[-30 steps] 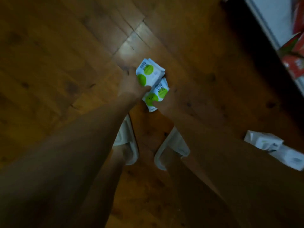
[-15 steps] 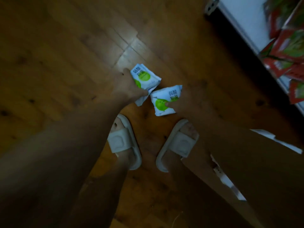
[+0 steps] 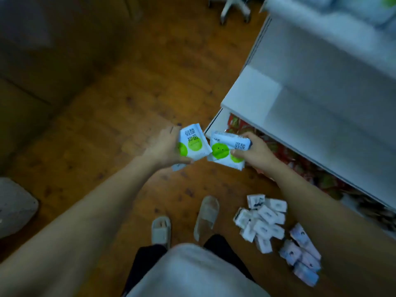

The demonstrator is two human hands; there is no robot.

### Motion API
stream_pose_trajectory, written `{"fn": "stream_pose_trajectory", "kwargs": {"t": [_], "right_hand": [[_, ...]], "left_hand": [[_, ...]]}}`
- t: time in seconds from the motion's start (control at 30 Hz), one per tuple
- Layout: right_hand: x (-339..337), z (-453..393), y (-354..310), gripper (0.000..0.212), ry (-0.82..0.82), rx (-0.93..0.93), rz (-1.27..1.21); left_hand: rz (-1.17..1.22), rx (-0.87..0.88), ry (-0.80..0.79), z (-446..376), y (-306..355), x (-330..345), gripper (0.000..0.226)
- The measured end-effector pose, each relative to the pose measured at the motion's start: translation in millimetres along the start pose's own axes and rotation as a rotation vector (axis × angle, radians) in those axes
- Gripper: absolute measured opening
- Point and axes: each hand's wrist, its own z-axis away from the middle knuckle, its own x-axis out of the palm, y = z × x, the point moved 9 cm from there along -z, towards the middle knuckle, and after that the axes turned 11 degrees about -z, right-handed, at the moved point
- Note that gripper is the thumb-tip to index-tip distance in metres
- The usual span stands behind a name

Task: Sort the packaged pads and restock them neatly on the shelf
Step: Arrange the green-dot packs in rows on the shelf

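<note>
The left hand covers the lower left part of its green-dotted pad pack, and the right hand's thumb hides part of the print on the other pack. Red and green packets lie mostly hidden under the white shelf, their labels too blurred to read. The picture's right and top edges cut the shelf off, and the small white packs on the floor are too small to identify.

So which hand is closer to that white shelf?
Right. The right hand, gripping a green-dot pack, is just in front of the shelf edge. The left hand, holding another pack, is farther out over the floor.
</note>
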Motion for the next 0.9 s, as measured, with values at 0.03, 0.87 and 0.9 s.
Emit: {"fn": "stream_pose_trajectory", "kwargs": {"t": [0.03, 0.87, 0.9], "right_hand": [[-12.2, 22.3, -20.3, 0.034, 0.024, -0.019, -0.009], [-221.4, 310.8, -200.6, 0.036, 0.374, -0.419, 0.108], [-231.0, 313.4, -199.2, 0.037, 0.367, -0.419, 0.114]], "left_hand": [[0.000, 0.045, 0.026, 13.4, 14.8, -20.8, 0.088], [-0.386, 0.620, 0.209, 132.1, 326.3, -264.2, 0.058], [-0.388, 0.628, 0.199, 130.3, 337.0, -260.8, 0.054]]}}
